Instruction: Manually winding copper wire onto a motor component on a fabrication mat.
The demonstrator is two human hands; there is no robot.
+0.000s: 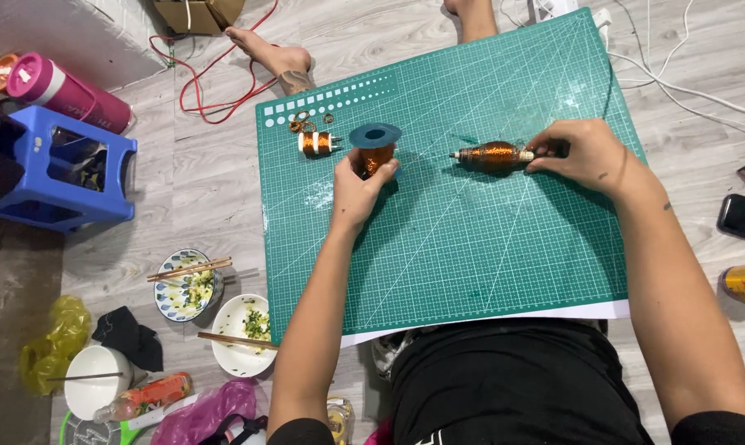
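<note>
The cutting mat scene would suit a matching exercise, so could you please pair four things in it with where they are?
Things:
1. Blue-capped copper spool
2. Long copper coil
3. Small copper coil
4. Bowls with chopsticks

Places:
A. On the floor left of the green mat
B. Held upright by the left hand
C. Lying alone on the mat near its top left corner
D. Lying sideways, its end gripped by the right hand

Pairs: 1-B, 2-D, 3-C, 4-A
</note>
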